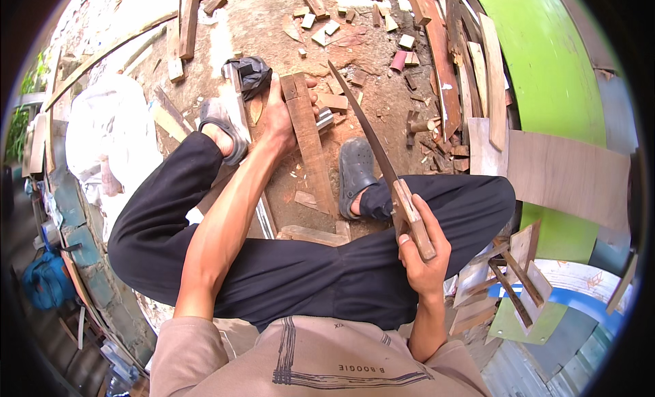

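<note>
Ground [273,46]: bare, brown, littered with wood scrap. Person seated low on it, dark trousers, knees spread wide, feet forward.

Green panel [549,63] on the right, largest sheet there. Wood-grain sheet [570,168] lies across it. Long boards [440,63] heaped along the panel's left side. White sack [109,134] bunched far left, past the left knee.

Handsaw [379,150]: on the person's right, long dark blade, wooden handle. Blade angles forward and a bit left, tip right of the plank's far end, apart from it in view.

Plank [310,144]: brown, narrow, between the feet, running from the left hand back toward the person. Can't tell if its near end touches the ground.

Grey clogs [355,172] on both feet, right one just right of the plank.

Right hand [426,250]: fingers closed round the saw handle, over the right thigh, thumb on the left side.

Left hand [278,117]: grasping the plank's far end, thumb along the left edge, fingertips showing past the right edge.

Black crumpled bag [256,76] just left of the left hand.

Small pale blocks [331,27] scattered at the far side. Pink cylinder [398,61] near them.
</note>
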Action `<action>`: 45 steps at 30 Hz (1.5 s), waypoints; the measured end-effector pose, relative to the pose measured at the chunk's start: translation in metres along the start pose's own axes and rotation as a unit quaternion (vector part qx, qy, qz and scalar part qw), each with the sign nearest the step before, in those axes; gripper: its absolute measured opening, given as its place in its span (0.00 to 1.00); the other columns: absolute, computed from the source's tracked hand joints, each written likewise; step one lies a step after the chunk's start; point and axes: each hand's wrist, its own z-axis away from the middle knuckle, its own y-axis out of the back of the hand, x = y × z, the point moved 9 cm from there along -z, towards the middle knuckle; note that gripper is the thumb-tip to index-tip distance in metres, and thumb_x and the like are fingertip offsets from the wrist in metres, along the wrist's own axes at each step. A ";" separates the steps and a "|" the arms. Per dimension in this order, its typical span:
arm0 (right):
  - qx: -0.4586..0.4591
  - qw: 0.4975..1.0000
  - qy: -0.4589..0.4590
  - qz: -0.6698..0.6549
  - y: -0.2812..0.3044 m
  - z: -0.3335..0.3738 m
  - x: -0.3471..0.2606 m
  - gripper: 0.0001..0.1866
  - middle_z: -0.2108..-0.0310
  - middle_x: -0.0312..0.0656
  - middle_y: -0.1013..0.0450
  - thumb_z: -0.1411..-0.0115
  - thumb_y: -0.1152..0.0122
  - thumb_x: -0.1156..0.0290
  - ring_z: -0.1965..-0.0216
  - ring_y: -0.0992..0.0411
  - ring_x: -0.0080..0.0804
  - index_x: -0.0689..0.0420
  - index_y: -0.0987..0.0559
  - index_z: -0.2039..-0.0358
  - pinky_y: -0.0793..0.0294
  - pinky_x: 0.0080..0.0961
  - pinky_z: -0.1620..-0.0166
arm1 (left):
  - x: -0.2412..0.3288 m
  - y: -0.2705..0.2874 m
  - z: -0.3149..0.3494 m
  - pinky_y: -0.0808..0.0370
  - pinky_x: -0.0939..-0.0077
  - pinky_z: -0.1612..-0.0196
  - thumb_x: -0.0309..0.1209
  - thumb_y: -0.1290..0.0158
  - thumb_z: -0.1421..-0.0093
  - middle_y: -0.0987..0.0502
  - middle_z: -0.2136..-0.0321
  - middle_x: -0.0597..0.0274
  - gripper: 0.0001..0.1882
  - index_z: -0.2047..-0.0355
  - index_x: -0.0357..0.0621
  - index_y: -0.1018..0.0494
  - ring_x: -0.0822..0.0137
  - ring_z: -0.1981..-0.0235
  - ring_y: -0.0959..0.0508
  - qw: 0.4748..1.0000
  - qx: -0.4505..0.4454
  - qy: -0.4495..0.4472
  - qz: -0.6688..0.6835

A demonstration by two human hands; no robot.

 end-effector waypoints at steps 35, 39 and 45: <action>-0.005 1.000 0.031 -0.004 -0.001 0.000 -0.001 0.31 0.43 0.55 0.23 0.43 0.43 0.82 0.45 0.22 0.36 0.70 0.29 0.36 0.26 0.28 0.42 | 0.022 0.062 0.012 0.25 0.63 0.58 0.64 0.45 0.36 0.19 0.70 0.50 0.37 0.69 0.34 0.23 0.60 0.67 0.20 0.815 0.263 -0.143 -0.496; -0.006 0.999 0.035 0.009 -0.003 -0.001 -0.004 0.31 0.43 0.54 0.23 0.42 0.43 0.82 0.46 0.22 0.35 0.69 0.29 0.36 0.26 0.27 0.43 | 0.000 0.097 0.009 0.24 0.60 0.58 0.62 0.39 0.41 0.19 0.70 0.47 0.35 0.68 0.35 0.24 0.54 0.66 0.19 0.749 0.274 -0.067 -0.599; -0.015 0.999 0.028 0.009 -0.010 -0.003 -0.007 0.31 0.43 0.53 0.23 0.42 0.43 0.83 0.46 0.22 0.35 0.69 0.29 0.36 0.26 0.27 0.43 | -0.054 0.165 0.008 0.23 0.60 0.52 0.61 0.36 0.44 0.17 0.61 0.41 0.36 0.60 0.34 0.21 0.52 0.58 0.17 0.777 0.214 0.007 -0.592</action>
